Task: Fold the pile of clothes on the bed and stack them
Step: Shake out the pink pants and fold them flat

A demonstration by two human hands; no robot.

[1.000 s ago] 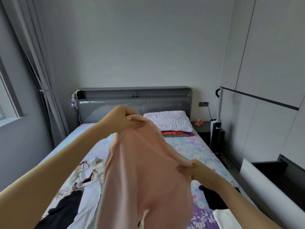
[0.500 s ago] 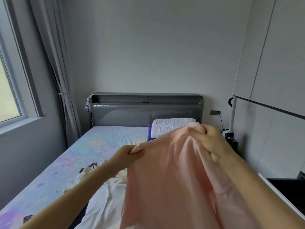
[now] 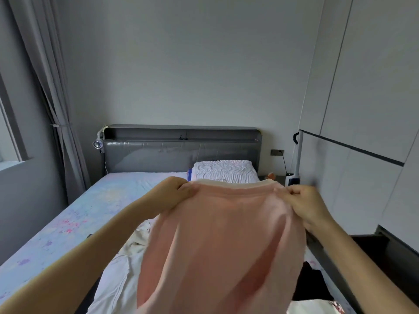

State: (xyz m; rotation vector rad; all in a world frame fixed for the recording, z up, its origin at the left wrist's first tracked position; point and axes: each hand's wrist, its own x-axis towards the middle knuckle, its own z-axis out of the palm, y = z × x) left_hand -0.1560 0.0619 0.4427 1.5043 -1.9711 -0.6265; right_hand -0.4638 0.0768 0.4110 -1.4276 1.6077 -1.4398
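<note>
A pink garment (image 3: 222, 241) hangs in the air in front of me, spread wide by its top edge above the bed (image 3: 74, 218). My left hand (image 3: 174, 191) pinches its upper left corner. My right hand (image 3: 303, 202) pinches its upper right corner. Under the garment lies a pile of clothes: a white piece (image 3: 122, 275) on the left, a black piece (image 3: 310, 282) at the lower right and a white patterned piece (image 3: 317, 307) at the bottom right. The garment hides much of the pile.
A white pillow (image 3: 223, 169) lies against the grey headboard (image 3: 181, 152). A curtain (image 3: 52, 91) and window are on the left, white wardrobe doors (image 3: 367, 123) on the right. A nightstand with a lamp (image 3: 294, 159) stands right of the bed.
My hands have moved apart and level, stretching the pink garment's top edge flat. The right hand shifted right, the left hand rose. The view turned slightly.
</note>
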